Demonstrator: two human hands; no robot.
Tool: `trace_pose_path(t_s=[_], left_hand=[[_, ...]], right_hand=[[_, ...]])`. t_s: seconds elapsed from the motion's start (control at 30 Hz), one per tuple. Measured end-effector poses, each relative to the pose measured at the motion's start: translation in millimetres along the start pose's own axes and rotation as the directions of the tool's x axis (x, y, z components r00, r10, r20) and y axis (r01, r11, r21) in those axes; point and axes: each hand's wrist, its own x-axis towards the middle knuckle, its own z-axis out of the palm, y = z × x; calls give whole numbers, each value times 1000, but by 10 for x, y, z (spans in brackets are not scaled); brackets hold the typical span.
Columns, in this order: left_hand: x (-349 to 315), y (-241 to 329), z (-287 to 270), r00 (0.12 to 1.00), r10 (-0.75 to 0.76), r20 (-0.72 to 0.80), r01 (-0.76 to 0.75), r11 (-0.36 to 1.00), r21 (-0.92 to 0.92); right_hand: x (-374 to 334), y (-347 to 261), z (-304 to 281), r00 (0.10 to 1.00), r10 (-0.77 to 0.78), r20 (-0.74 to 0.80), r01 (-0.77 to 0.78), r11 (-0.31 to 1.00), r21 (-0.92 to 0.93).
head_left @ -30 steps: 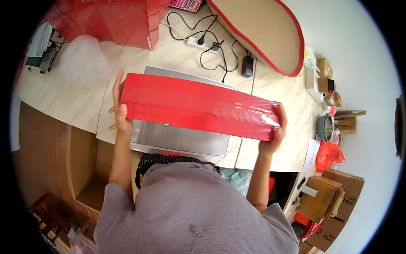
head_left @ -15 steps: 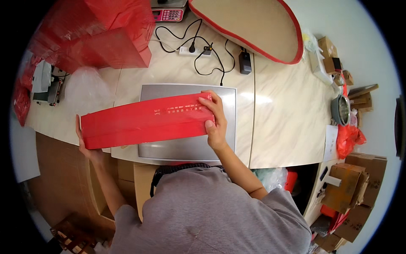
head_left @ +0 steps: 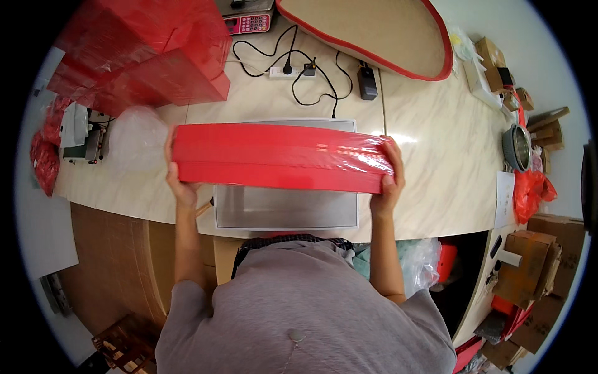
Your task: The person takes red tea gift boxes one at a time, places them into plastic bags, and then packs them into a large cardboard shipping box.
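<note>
A long red box (head_left: 274, 156) in glossy clear film is held up level between my two hands. My left hand (head_left: 179, 177) grips its left end, and my right hand (head_left: 390, 177) is wrapped round the right end, thumb on the near side. Beneath the box, a flat grey metal plate (head_left: 286, 209) with a pale frame lies on the table; the box hides its middle and part of its far side. A wooden-handled tool (head_left: 204, 207) pokes out beside the plate's left edge, only partly visible.
Stacked red boxes (head_left: 149, 62) stand at the far left, near a clear plastic bag (head_left: 136, 138). A power strip (head_left: 293, 71) with black cables and a black adapter (head_left: 367, 84) lie behind the plate. A red-rimmed beige board (head_left: 380, 37) is at the back; a metal bowl (head_left: 517, 148) is at right.
Both hands have carried the red box to the right. Its tilt has changed: the right end, formerly higher, has come down, and the box is nearly level.
</note>
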Motion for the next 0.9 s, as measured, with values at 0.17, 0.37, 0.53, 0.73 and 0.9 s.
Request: trace_pose_path(t_s=[0.17, 0.37, 0.53, 0.73, 0.9], left_hand=[[12, -26, 263, 999, -38, -15, 38, 999, -18], [-80, 47, 44, 996, -71, -54, 70, 997, -35], [-78, 3, -606, 965, -220, -140, 165, 931, -325], [-699, -1336, -2177, 673, -647, -357, 656, 746, -114], [-854, -1442, -2166, 517, -846, -131, 749, 521, -409]], right_hand=[[-56, 27, -189, 999, 44, -7, -44, 998, 45], [-97, 9, 79, 999, 39, 34, -42, 995, 94], [-163, -27, 657, 994, 8, 106, -17, 997, 81], [-193, -163, 1428, 949, -56, 311, 64, 998, -16], [-111, -224, 1477, 909, -51, 413, 38, 999, 39]])
